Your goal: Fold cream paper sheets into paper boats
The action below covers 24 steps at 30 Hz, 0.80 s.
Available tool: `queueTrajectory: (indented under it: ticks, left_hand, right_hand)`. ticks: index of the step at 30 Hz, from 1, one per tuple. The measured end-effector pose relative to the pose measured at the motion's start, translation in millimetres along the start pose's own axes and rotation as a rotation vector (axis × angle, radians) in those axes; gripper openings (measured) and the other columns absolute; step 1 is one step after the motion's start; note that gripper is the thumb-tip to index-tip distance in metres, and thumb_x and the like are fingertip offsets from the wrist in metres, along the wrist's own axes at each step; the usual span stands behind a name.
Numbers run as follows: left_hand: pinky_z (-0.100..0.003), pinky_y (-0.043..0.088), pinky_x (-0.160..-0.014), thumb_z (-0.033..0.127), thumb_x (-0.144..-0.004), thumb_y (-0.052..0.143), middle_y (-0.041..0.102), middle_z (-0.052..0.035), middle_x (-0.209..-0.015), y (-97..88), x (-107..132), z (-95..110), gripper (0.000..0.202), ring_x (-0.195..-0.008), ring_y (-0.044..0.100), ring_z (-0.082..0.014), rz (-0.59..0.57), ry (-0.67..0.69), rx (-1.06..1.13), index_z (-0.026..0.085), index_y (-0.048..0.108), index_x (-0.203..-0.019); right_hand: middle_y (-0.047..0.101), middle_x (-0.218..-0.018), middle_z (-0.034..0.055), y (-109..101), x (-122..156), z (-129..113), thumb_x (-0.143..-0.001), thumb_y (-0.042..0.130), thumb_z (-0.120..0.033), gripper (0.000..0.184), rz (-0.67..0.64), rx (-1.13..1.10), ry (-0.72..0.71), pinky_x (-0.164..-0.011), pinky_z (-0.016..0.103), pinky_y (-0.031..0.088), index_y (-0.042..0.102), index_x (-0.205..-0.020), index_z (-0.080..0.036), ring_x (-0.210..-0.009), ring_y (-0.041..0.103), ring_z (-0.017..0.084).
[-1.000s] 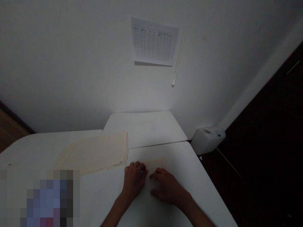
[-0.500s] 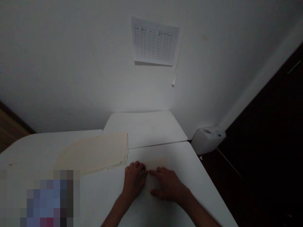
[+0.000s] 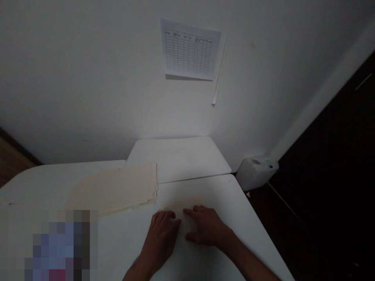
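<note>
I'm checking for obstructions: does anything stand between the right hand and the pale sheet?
Nothing visible does; the right hand appears to touch the pale sheet. The left hand is at its left side.

Matt sheet (image 3: 190, 201), smooth plas. jug (image 3: 254, 176)

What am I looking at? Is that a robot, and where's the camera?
No robot here: those are a person's own bare left hand and right hand. Every picture comes from one camera worn on that person's head, looking forward and down. Partly under the hands, on a white table, lies a thin, pale sheet. The right hand's fingers touch it, spread apart; the left hand is at its left side, but it's too dark to tell whether it pinches anything. Further left lies a pile of larger pale sheets, and a printed chart hangs on the wall.
</note>
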<state>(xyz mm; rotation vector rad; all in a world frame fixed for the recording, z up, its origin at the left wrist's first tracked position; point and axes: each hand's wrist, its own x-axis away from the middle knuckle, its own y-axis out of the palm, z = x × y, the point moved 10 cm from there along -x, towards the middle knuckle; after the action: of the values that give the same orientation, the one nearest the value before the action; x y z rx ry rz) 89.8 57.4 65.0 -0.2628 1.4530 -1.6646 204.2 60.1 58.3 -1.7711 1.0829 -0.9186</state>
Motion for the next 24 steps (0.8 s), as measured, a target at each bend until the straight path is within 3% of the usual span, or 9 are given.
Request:
queueTrajectory:
  ticks: [5,11,15,19,24]
  left_hand:
    - [-0.041,0.045,-0.079,0.012,-0.088,0.048,0.058,-0.0066,-0.091,6.8,28.4,18.8,0.041,-0.085,0.053,-0.0225,-0.083,0.154,0.006,0.032,0.06,-0.122]
    - [-0.042,0.047,-0.079,0.012,-0.083,0.053,0.06,-0.0048,-0.089,15.0,30.7,23.9,0.052,-0.085,0.056,-0.024,-0.109,0.211,-0.05,0.038,0.055,-0.127]
    - [-0.049,0.044,-0.09,0.009,-0.078,0.055,0.062,-0.0053,-0.097,15.3,32.6,19.9,0.054,-0.094,0.057,-0.0268,-0.059,0.185,-0.094,0.038,0.059,-0.122]
    - [-0.047,0.046,-0.085,0.013,-0.078,0.056,0.062,-0.0049,-0.091,18.3,32.6,10.6,0.047,-0.088,0.057,-0.0258,-0.085,0.107,-0.094,0.037,0.062,-0.118]
    - [-0.049,0.045,-0.089,0.011,-0.078,0.055,0.062,-0.005,-0.093,19.0,32.0,6.7,0.047,-0.091,0.057,-0.0255,-0.087,0.089,-0.081,0.035,0.062,-0.118]
  right_hand:
    - [0.057,-0.124,0.0103,1.6,0.3,2.6,-0.07,0.07,-0.051,0.079,-0.005,-0.002,0.008,-0.092,0.043,0.041,0.041,-0.14,-0.029,-0.111,0.055,0.032]
    - [0.058,-0.123,0.0117,0.6,0.9,2.1,-0.072,0.068,-0.057,0.078,0.017,-0.002,-0.004,-0.092,0.044,0.042,0.042,-0.14,-0.028,-0.11,0.055,0.032]
    - [0.059,-0.12,0.0109,1.8,0.3,2.3,-0.072,0.068,-0.056,0.078,0.016,-0.004,-0.014,-0.091,0.043,0.043,0.042,-0.14,-0.028,-0.108,0.056,0.032]
    - [0.058,-0.122,0.0107,3.7,-0.3,3.0,-0.071,0.069,-0.052,0.078,0.005,-0.001,-0.014,-0.091,0.043,0.043,0.041,-0.14,-0.029,-0.11,0.056,0.032]
    - [0.056,-0.126,0.0106,4.4,-0.5,4.6,-0.069,0.071,-0.05,0.08,0.017,-0.016,0.001,-0.094,0.044,0.041,0.041,-0.14,-0.031,-0.111,0.055,0.032]
